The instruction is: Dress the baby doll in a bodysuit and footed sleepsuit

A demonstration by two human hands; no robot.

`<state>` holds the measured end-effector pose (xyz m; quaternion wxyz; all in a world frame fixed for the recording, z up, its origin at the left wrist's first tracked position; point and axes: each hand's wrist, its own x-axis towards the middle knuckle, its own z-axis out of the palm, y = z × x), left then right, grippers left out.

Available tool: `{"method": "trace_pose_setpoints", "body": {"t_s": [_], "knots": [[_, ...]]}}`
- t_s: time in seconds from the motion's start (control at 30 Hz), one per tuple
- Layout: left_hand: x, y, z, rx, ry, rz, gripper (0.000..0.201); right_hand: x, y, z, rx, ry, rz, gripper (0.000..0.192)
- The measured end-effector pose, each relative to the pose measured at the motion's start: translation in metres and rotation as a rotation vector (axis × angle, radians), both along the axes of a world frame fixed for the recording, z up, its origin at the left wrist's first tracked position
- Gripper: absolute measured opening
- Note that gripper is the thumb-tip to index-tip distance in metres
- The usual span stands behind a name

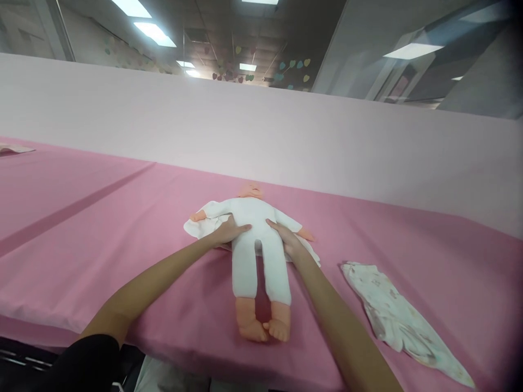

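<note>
A baby doll (258,247) with a white cloth body lies on its back on the pink table (122,218), feet toward me and head away. Under its torso lies a white garment (200,223) spread flat. My left hand (229,231) rests on the doll's left hip side, fingers laid flat against the body. My right hand (288,239) presses the other hip, fingers together on the cloth. Both hands touch the doll at the waist; whether they grip it is unclear.
A second small patterned garment (400,316) lies crumpled on the table to the right of the doll. A pale pink partition wall (261,136) stands behind the table. Another cloth edge (12,148) shows at the far left.
</note>
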<state>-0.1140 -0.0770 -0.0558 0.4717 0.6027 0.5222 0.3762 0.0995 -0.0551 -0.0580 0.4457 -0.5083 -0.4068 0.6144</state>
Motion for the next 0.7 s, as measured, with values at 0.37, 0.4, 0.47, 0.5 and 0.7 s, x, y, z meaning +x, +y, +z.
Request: {"method": "trace_pose_setpoints", "body": {"t_s": [0.37, 0.4, 0.47, 0.5, 0.7], "knots": [[-0.088, 0.084, 0.026, 0.216, 0.761, 0.421, 0.034, -0.058, 0.019, 0.042, 0.878, -0.763, -0.138, 0.017], [-0.093, 0.091, 0.021, 0.183, 0.761, 0.414, 0.032, -0.076, 0.022, 0.045, 0.914, -0.845, 0.017, 0.017], [-0.098, 0.103, 0.012, 0.14, 0.752, 0.362, 0.028, -0.11, 0.03, 0.049, 0.964, -1.023, 0.312, 0.019], [-0.098, 0.108, 0.008, 0.127, 0.745, 0.329, 0.025, -0.125, 0.036, 0.049, 0.987, -1.096, 0.411, 0.021], [-0.1, 0.126, -0.01, 0.114, 0.697, 0.258, 0.032, -0.162, 0.077, 0.03, 1.045, -1.322, 0.614, 0.035]]}}
